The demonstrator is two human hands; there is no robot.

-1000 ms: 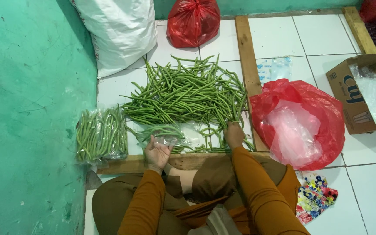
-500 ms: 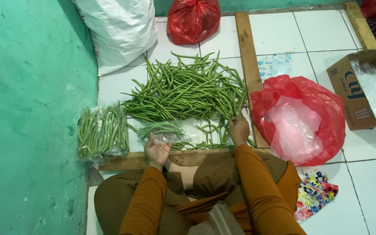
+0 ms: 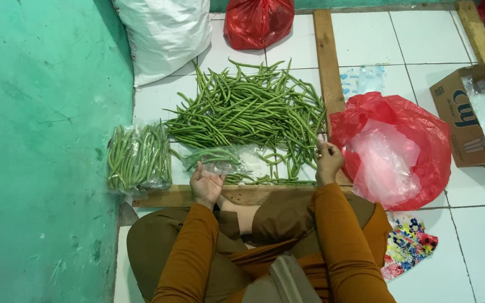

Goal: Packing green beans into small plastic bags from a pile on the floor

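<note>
The light is bright, even and soft, with no hard shadows anywhere; only a faint dark edge sits under the white sack (image 3: 166, 33) at the far left and along the foot of the green wall (image 3: 40, 151), so I cannot tell where it comes from. Glare is mild: pale sheen on the clear plastic inside the red bag (image 3: 391, 148) at the right, on the wrapped bean bundle (image 3: 138, 157) and on the white floor tiles (image 3: 422, 39). Focus is sharp across the middle, the straight tile lines splay slightly toward the edges, and the orange sleeves (image 3: 343, 247) nearest the camera look a little soft
</note>
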